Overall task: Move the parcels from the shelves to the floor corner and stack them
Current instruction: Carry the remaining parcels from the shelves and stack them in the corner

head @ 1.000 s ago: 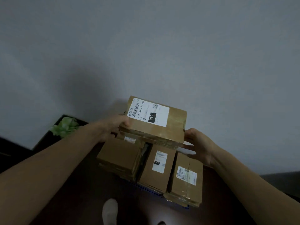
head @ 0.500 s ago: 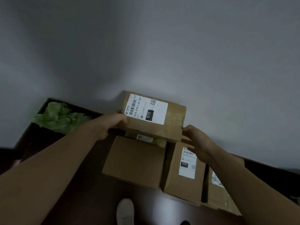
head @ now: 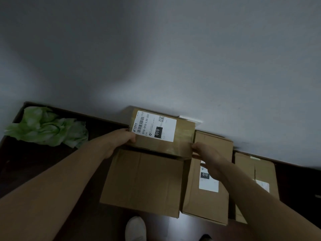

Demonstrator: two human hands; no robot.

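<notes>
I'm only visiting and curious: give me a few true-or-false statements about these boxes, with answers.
1. The left hand and right hand each have a grip on the labelled parcel. True.
2. That parcel's label reads 020. False: it reads 010.
3. The green bundle lies on top of the parcels. False: it lies to their left, apart from them.
4. The big box in front shows no label. True.

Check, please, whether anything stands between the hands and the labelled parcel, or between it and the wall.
Nothing visible does. The left hand and right hand grip the labelled parcel at its two ends, and it lies at the wall, behind the plain box. What is beneath it is hidden.
</notes>
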